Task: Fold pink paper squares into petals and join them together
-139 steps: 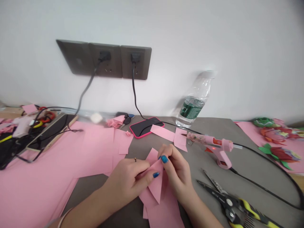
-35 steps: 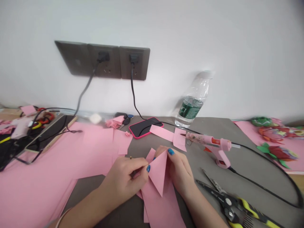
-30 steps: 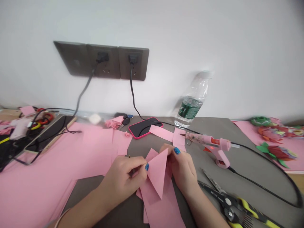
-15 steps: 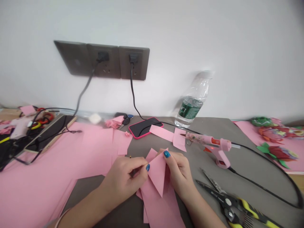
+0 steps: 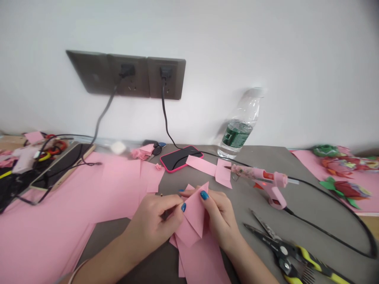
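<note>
A small folded pink paper piece [image 5: 194, 215] is held between both hands just above the grey table [image 5: 254, 173]. My left hand [image 5: 155, 221] pinches its left edge with thumb and forefinger. From the right, my right hand [image 5: 219, 215] grips it, a blue-nailed finger pressing on its upper face. More pink paper squares [image 5: 201, 260] lie under the hands.
A pink glue gun [image 5: 260, 179] with a black cord lies right of the hands, yellow-handled pliers [image 5: 291, 254] nearer me. A phone in a pink case [image 5: 177, 157], a water bottle [image 5: 241, 126], large pink sheets [image 5: 68, 205] at left, and paper flowers [image 5: 343, 173] at far right.
The folded piece has been worked between the fingers; the right hand's finger slid back over its top face, and its lower point now looks folded shorter.
</note>
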The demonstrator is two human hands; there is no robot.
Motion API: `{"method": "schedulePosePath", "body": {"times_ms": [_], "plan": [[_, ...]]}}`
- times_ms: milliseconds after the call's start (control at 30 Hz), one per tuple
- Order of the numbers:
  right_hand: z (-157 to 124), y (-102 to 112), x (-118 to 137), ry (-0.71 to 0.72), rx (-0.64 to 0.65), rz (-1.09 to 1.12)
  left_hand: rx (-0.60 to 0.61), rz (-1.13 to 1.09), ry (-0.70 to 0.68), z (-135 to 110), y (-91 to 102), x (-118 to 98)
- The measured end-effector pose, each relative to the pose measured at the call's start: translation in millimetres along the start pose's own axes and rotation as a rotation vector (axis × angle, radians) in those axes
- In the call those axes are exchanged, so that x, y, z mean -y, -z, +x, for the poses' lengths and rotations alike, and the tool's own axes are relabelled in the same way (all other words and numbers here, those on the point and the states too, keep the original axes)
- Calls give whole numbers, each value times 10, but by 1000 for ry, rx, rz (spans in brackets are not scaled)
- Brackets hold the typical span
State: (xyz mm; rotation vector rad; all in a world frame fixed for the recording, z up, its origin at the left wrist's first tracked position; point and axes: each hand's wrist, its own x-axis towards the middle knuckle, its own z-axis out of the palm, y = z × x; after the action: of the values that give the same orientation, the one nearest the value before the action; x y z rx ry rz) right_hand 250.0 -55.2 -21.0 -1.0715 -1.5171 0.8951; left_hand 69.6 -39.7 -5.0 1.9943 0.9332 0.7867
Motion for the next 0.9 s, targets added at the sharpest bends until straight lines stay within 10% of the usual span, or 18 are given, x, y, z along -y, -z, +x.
{"method": "schedulePosePath", "body": {"times_ms": [433,900], "plan": [[-27,-12,-194,-129,-242,275,9,-44,71,10,1,-19],[22,-20,-65,40,-32,14,40,-202,202,29,48,-4]]}}
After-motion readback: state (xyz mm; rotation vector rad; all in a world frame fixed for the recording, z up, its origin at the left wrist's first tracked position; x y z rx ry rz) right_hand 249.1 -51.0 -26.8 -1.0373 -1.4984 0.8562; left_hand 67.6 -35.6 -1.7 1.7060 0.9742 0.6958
